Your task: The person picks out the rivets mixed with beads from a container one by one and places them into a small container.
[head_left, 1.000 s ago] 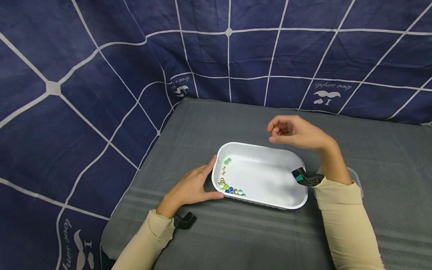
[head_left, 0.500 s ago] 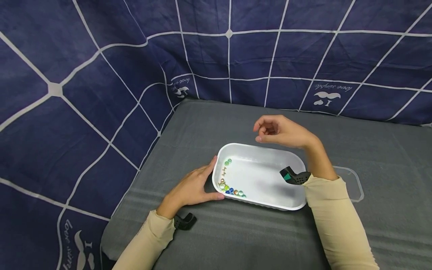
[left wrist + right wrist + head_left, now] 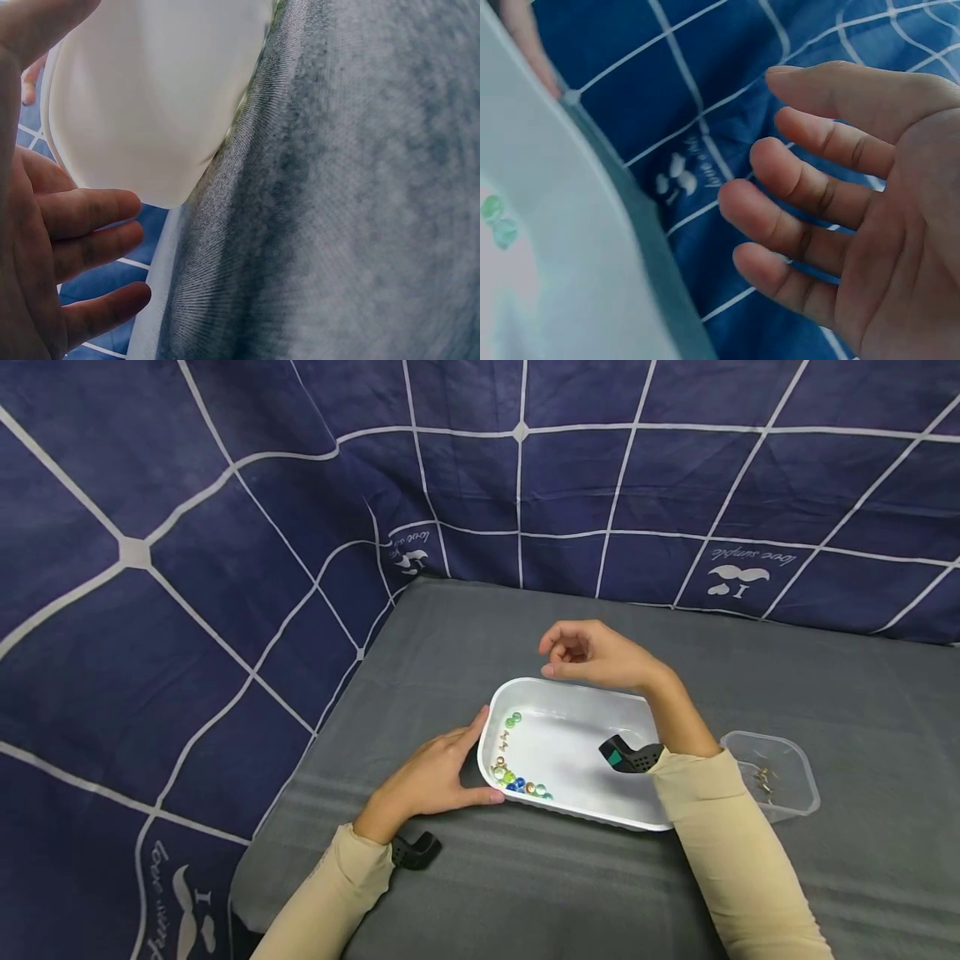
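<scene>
white tray (image 3: pixel 573 760) partly behind right sleeve (image 3: pixel 738 843), gold bits (image 3: pixel 762 774) indistinct

I have a way down from above into the middle of the white tray (image 3: pixel 566 747), with the marbles (image 3: pixel 510 777) bordering it at the near left corner. The left hand (image 3: pixel 431 777) blocks the left end, and the right hand (image 3: pixel 592 653) hangs by the far rim. To the right, the beige sleeve (image 3: pixel 731 827) and translucent plastic box (image 3: pixel 801 797) obstruct me.
</scene>
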{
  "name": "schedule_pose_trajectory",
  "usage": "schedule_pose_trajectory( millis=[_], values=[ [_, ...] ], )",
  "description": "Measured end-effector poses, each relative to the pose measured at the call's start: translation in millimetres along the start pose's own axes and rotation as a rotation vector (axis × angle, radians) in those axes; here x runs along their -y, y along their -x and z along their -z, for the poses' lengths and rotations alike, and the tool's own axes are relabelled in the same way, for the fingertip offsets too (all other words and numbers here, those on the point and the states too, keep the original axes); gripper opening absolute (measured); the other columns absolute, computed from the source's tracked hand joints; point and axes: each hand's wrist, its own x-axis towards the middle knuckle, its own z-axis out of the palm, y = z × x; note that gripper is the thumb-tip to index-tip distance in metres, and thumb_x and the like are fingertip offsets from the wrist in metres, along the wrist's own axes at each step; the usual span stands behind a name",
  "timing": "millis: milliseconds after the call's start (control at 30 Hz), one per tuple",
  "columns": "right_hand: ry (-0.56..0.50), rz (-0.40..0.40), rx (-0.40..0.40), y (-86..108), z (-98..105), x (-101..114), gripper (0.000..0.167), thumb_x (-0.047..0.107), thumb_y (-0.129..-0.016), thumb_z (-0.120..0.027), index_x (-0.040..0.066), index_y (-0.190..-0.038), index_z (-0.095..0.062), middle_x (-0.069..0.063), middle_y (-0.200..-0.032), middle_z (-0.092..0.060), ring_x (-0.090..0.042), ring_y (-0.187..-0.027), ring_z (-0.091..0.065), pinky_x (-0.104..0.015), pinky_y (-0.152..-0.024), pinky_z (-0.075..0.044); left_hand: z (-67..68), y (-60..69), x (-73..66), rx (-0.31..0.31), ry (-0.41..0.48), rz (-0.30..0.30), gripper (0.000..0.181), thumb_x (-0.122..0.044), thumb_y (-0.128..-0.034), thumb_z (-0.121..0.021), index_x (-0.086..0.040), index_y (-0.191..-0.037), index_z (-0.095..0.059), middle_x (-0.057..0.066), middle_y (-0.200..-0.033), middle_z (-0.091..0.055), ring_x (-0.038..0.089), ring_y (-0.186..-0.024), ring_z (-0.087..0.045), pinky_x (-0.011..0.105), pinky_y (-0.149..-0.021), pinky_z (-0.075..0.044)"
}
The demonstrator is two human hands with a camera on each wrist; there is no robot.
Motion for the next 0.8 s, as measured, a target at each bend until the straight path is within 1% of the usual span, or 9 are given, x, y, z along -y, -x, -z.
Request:
schedule_pose_trajectory(
  millis=[33, 167, 267, 400, 467, 600, 700, 800],
  values=[
    [0.001, -0.002, 0.002, -1.4, -2, -2, 0.018, 0.001, -0.091, -0.07, -0.004, -0.105, -0.061, -0.011, -0.081, -0.061, -0.016, -0.072, -0.056, -0.024, -0.066, -0.048, 0.1, 0.0, -0.3, 0.002, 0.002, 0.002, 0.116, -0.06, -0.0782, -0.076, 0.0, -0.157, -0.016, 0.019, -0.144, -0.05, 0.028, -0.129, -0.051, 0.043, -0.104, -0.043],
    [0.004, -0.005, 0.029, -6.8, -11, -11, 0.016, 0.0, -0.091, -0.069, -0.006, -0.104, -0.063, -0.019, -0.083, -0.064, -0.027, -0.075, -0.06, -0.025, -0.069, -0.05, -0.4, -0.1, -0.1, 0.0, 0.002, 0.006, 0.116, -0.06, -0.0778, -0.076, -0.001, -0.157, -0.015, 0.019, -0.144, -0.05, 0.028, -0.129, -0.051, 0.043, -0.104, -0.043],
    [-0.005, -0.018, 0.072, -10.2, -17, -17, 0.017, 0.0, -0.091, -0.068, -0.009, -0.105, -0.064, -0.023, -0.085, -0.066, -0.036, -0.078, -0.062, -0.027, -0.071, -0.052, -0.8, -0.2, 0.4, -0.001, -0.002, 0.004, 0.117, -0.06, -0.0776, -0.076, 0.001, -0.157, -0.016, 0.019, -0.144, -0.05, 0.028, -0.129, -0.051, 0.043, -0.104, -0.043],
    [0.002, -0.033, 0.14, -13.8, -24, -20, 0.02, 0.002, -0.092, -0.068, -0.012, -0.106, -0.065, -0.025, -0.085, -0.068, -0.042, -0.08, -0.064, -0.032, -0.071, -0.053, -0.1, 0.3, -0.3, 0.004, 0.002, 0.007, 0.117, -0.061, -0.078, -0.076, 0.002, -0.156, -0.017, 0.019, -0.145, -0.049, 0.029, -0.129, -0.052, 0.044, -0.103, -0.043],
    [0.011, -0.036, 0.162, -15.2, -27, -21, 0.02, 0.001, -0.091, -0.067, -0.012, -0.106, -0.065, -0.025, -0.087, -0.068, -0.043, -0.081, -0.064, -0.031, -0.071, -0.053, 0.0, 0.6, -0.4, 0.006, 0.006, 0.01, 0.116, -0.061, -0.0785, -0.075, 0.002, -0.157, -0.016, 0.019, -0.144, -0.05, 0.029, -0.128, -0.052, 0.044, -0.103, -0.044],
    [0.039, -0.035, 0.182, -17.4, -32, -23, 0.019, -0.001, -0.089, -0.067, -0.011, -0.106, -0.066, -0.024, -0.087, -0.07, -0.039, -0.082, -0.065, -0.026, -0.071, -0.052, -0.5, 0.6, 0.4, 0.005, 0.01, 0.005, 0.115, -0.061, -0.0792, -0.075, 0.002, -0.157, -0.016, 0.019, -0.144, -0.05, 0.029, -0.128, -0.052, 0.044, -0.103, -0.044],
    [0.069, -0.027, 0.214, -19.1, -37, -26, 0.019, 0.001, -0.089, -0.067, -0.009, -0.105, -0.067, -0.02, -0.084, -0.07, -0.031, -0.077, -0.065, -0.023, -0.069, -0.05, -1.0, 0.3, 1.4, -0.001, 0.003, -0.004, 0.116, -0.061, -0.0789, -0.075, 0.002, -0.156, -0.017, 0.018, -0.145, -0.05, 0.028, -0.129, -0.051, 0.043, -0.104, -0.043],
    [0.094, -0.027, 0.248, -20.9, -41, -28, 0.019, 0.003, -0.089, -0.068, -0.008, -0.105, -0.067, -0.018, -0.08, -0.069, -0.022, -0.071, -0.06, -0.022, -0.064, -0.046, -1.4, 0.0, 1.7, -0.004, 0.004, -0.011, 0.116, -0.06, -0.0786, -0.076, 0.003, -0.156, -0.017, 0.019, -0.145, -0.049, 0.028, -0.129, -0.051, 0.043, -0.105, -0.043]
  ],
)
